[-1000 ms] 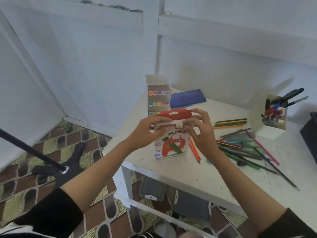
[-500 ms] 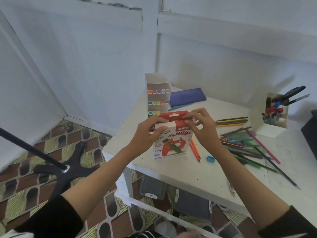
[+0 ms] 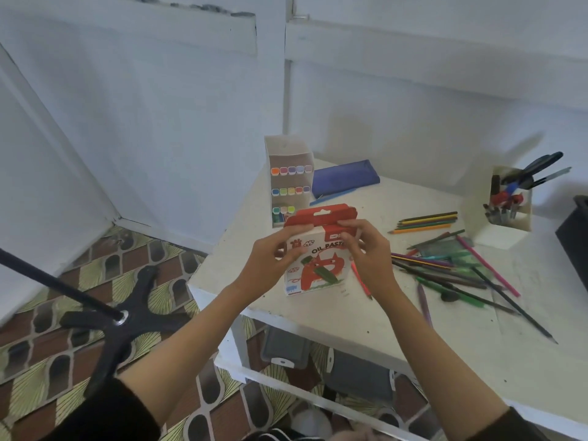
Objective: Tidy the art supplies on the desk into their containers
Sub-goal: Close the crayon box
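Note:
An oil pastel box (image 3: pixel 313 268), white with a red figure and a red hanging flap, stands upright near the front left of the white desk (image 3: pixel 350 316). My left hand (image 3: pixel 273 259) grips its left side, thumb across the front. My right hand (image 3: pixel 366 253) pinches the red flap and the box's top right corner. Loose coloured pencils and pens (image 3: pixel 451 268) lie scattered to the right of the box. A second small row of pencils (image 3: pixel 426 221) lies further back.
A marker rack (image 3: pixel 290 183) stands behind the box, a blue pencil case (image 3: pixel 345 178) beside it. A white holder (image 3: pixel 506 205) with scissors and pens sits at the back right. A black tripod base (image 3: pixel 127 316) stands on the patterned floor at left. Grey bins (image 3: pixel 356 374) sit under the desk.
The red flap has come down from its raised position onto the top of the box. Both hands stayed on the box, which shifted slightly toward me.

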A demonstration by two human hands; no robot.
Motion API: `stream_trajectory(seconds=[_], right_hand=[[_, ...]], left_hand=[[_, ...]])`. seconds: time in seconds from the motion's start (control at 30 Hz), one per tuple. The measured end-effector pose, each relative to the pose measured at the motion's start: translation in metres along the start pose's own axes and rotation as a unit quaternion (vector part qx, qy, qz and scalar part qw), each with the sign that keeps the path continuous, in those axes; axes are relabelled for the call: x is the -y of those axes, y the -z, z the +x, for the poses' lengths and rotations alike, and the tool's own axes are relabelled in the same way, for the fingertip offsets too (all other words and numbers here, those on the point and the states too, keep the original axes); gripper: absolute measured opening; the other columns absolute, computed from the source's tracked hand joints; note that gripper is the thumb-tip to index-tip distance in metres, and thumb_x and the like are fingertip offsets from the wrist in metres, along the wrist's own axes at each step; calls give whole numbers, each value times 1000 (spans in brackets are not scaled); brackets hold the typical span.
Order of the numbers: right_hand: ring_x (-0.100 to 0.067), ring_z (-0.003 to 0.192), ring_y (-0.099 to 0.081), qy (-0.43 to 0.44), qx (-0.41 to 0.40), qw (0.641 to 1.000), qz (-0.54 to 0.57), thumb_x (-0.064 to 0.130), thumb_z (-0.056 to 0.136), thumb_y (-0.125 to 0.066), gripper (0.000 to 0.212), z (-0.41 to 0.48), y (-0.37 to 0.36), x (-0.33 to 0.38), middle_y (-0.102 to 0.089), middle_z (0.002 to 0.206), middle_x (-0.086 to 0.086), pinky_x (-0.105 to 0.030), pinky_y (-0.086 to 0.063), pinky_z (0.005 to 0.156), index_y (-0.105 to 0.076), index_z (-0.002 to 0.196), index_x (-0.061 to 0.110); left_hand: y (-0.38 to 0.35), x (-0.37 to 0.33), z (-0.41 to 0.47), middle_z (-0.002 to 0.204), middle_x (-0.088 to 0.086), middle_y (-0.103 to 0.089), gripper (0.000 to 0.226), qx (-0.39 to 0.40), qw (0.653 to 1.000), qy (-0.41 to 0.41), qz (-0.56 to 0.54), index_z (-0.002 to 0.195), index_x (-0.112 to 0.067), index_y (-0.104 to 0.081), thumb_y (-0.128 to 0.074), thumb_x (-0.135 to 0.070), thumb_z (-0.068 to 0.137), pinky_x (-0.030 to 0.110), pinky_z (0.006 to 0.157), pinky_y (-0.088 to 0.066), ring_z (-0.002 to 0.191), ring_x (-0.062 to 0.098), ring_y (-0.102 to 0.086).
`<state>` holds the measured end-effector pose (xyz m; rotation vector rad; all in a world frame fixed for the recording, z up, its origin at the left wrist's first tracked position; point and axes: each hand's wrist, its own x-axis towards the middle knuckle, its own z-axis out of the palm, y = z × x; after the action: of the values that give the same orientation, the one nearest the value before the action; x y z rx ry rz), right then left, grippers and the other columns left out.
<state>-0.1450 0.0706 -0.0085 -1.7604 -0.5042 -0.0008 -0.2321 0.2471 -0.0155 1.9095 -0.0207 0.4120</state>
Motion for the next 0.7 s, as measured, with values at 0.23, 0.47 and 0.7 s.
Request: stream_trajectory(seconds=[0.23, 0.47, 0.7], right_hand=[[-20, 102, -62, -5, -52, 997, 59, 13, 90, -59, 31, -10, 14, 3, -53, 121, 0, -34, -56, 82, -47, 112, 32], [-4, 84, -65, -87, -176, 977, 81, 15, 95, -51, 19, -39, 74, -6, -62, 103, -4, -20, -53, 68, -50, 112, 22], [-15, 73, -67, -195, -313, 929, 22, 29, 98, -45, 23, -102, 160, -11, -66, 91, -6, -22, -54, 52, -56, 108, 11]], left_hand=[[-22, -13, 8, 113, -21, -56, 27, -79, 993, -82, -18, 108, -42, -55, -58, -20, 91, 14, 74, -53, 101, 0, -62], [-61, -66, 54, 102, 10, -67, 19, -129, 970, -35, -205, 96, -36, -63, -61, -17, 92, 49, 65, -58, 88, 31, -69], [-166, -101, 64, 91, -3, -71, 12, 41, 962, 77, -260, 92, -22, -56, -58, -11, 93, 38, 62, -59, 81, 20, -71]])
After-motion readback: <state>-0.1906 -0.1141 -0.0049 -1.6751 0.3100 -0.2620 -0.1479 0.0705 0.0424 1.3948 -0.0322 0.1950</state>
